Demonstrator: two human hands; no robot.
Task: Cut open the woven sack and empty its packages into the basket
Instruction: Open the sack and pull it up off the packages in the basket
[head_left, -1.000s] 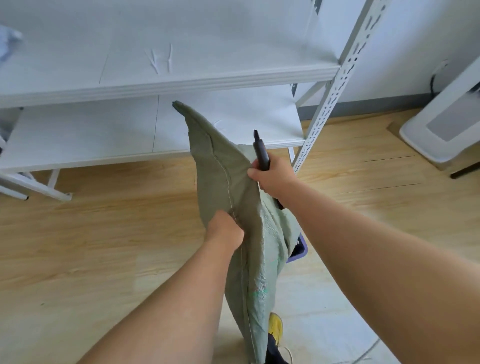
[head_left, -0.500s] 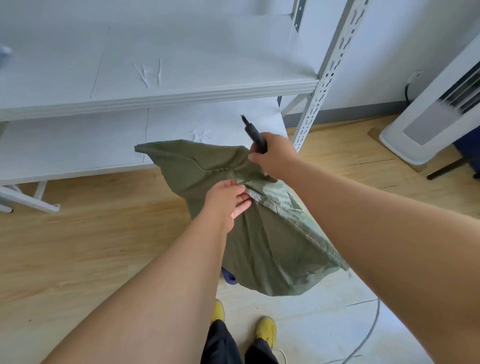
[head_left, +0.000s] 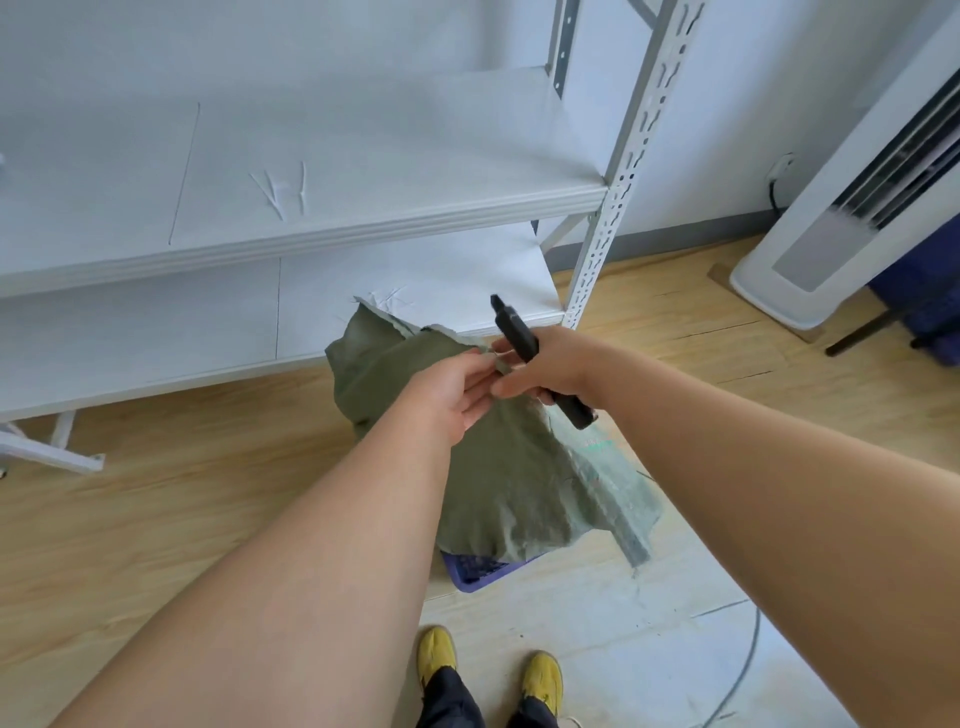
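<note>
Head view: green sack (head_left: 498, 467) held limp over the purple basket (head_left: 475, 569) on the floor, just in front of the shelf's (head_left: 363, 228) lower edge. Left hand (head_left: 447, 387) pinching the sack's top edge; right hand (head_left: 550, 364) closed around a black knife (head_left: 524, 343) while also touching that edge. Looks emptied; no packages visible, basket mostly hidden. Probably only setting the sack aside left.
</note>
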